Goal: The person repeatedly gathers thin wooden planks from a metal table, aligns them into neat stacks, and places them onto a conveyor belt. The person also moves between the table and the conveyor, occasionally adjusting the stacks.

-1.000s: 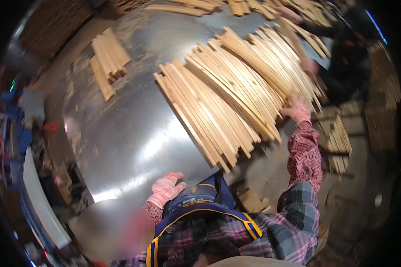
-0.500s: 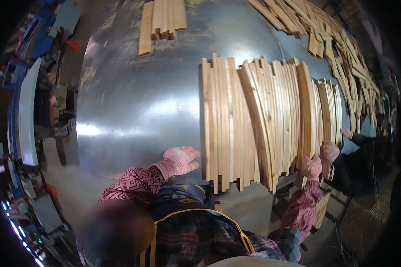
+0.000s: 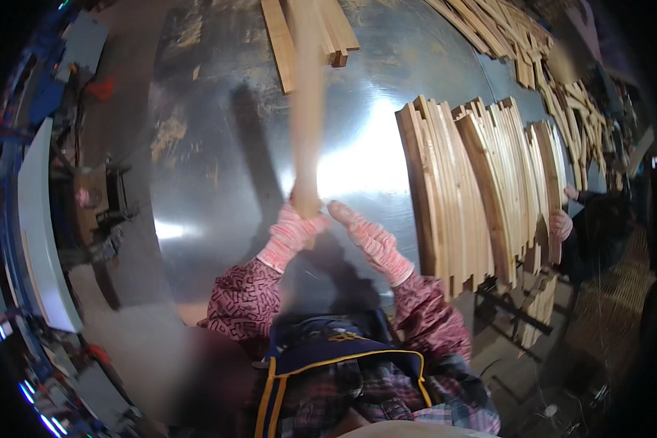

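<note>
A pale wooden strip (image 3: 308, 124), smeared by motion, points away from me over the metal table. Near its close end my left hand (image 3: 293, 232), in a pink-and-white knit glove, is wrapped round it. Just to the right is my right hand (image 3: 369, 237), gloved the same way, its fingers stretched toward the strip with a small gap between. To my right lies a row of wooden strips (image 3: 445, 197) side by side, with a thicker, slightly bowed strip (image 3: 485, 182) lying on top.
The metal table (image 3: 212, 175) carries a few strips (image 3: 336, 33) at its far edge and a loose heap of strips (image 3: 573, 109) at the far right. At the row's right end, another person's gloved hand (image 3: 561, 225) grips a strip. Machinery (image 3: 51, 219) stands on the left.
My right hand has left the row and come over beside my left. A strip is now in my left hand. The row's left part is gone, and the view has shifted.
</note>
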{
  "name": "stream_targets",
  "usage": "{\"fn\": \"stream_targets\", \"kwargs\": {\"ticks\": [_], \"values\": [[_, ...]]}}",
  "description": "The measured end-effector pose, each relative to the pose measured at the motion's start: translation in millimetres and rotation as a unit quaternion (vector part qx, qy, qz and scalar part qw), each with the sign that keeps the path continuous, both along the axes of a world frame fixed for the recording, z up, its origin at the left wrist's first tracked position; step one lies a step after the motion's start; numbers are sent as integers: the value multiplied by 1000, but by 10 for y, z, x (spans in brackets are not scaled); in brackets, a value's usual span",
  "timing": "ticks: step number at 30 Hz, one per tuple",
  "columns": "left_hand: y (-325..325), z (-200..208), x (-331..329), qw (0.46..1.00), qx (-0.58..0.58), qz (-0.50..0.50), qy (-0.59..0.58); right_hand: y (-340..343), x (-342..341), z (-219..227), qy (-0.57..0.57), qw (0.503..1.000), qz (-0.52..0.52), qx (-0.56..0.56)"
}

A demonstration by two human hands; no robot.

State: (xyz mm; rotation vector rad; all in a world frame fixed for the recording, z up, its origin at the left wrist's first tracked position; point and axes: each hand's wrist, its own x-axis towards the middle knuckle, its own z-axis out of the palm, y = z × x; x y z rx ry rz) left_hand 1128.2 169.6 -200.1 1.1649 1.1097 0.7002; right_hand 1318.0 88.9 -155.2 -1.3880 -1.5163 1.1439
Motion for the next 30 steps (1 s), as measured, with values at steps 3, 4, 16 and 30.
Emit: {"fn": "stream_targets", "kwargs": {"ticks": [3, 4, 16, 30], "values": [[728, -215, -588, 988, -91, 126, -16, 140, 155, -79, 0, 982, -115, -152], [1049, -228, -684, 986, -116, 122, 0, 182, 244, -62, 51, 959, -192, -202], [4229, -1420, 176, 979, -188, 63, 45, -525, 1024, -226, -286, 829, -471, -93], [4308, -1068, -306, 964, -194, 2, -181, -947, 1703, -83, -628, 612, -401, -266]]}}
